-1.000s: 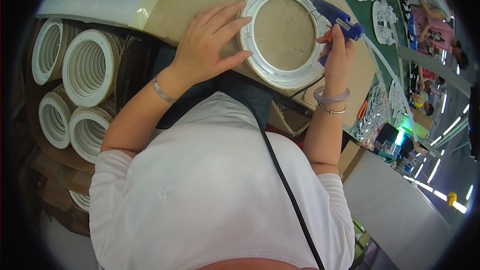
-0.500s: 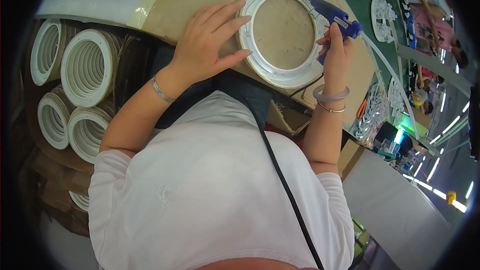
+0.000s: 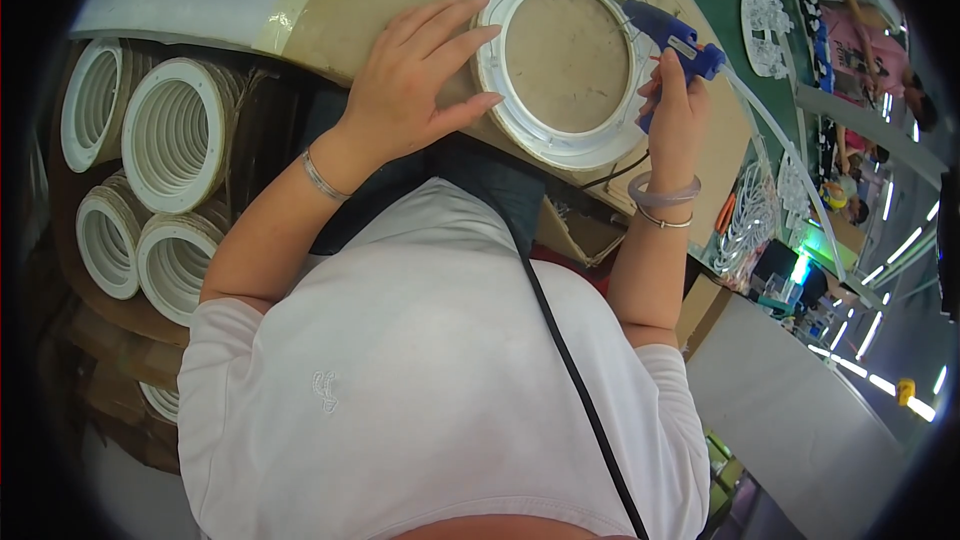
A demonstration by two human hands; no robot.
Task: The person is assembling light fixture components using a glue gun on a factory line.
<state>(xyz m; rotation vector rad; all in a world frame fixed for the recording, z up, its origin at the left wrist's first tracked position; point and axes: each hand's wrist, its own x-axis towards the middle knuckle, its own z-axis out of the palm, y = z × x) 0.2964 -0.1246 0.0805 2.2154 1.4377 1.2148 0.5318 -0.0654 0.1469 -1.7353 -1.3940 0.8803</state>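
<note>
A white plastic ring (image 3: 553, 145) lies on the brown work surface, the board showing through its round opening. My left hand (image 3: 415, 78) rests at the ring's left side, its fingers spread and the fingertips at the rim; nothing is gripped in it. In my right hand (image 3: 676, 110) is a blue glue gun (image 3: 664, 30), my fingers wrapped round its handle. Its nozzle points left over the ring's upper right part. I cannot make out whether the tip touches the ring. A pale hose or cord (image 3: 775, 132) trails from the gun's back end.
Stacks of white rings (image 3: 172, 135) stand at the left on brown shelving. Clear plastic parts (image 3: 765, 35) lie on a green surface at the right, with a coil of white cable (image 3: 748, 225) nearer. A person in pink (image 3: 865, 50) is farther off at the right.
The ring has shifted very slightly away from me. The glue gun's nozzle has dipped a little at the ring's upper right. My left hand stays nearly in place.
</note>
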